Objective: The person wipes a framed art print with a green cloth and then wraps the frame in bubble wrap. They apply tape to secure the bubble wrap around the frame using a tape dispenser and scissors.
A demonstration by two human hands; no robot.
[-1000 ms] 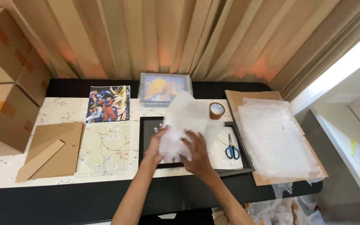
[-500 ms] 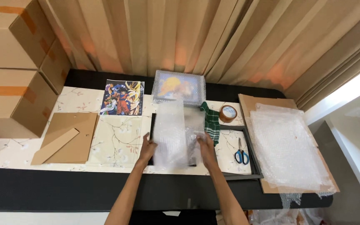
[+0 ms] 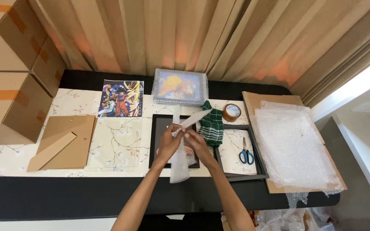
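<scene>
Head view: I see my left hand (image 3: 169, 139) and right hand (image 3: 193, 141) both gripping the translucent white foam sheet (image 3: 180, 160), now gathered into a narrow strip after being spread flat, over the black rectangular picture frame (image 3: 153, 141). The green checked cloth (image 3: 211, 124) lies at two o'clock.

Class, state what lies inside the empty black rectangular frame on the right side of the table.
Inside the empty black frame lie blue-handled scissors on the flowered tablecloth. The green checked cloth covers the frame's upper left corner, hiding whatever lies beneath it.
</scene>
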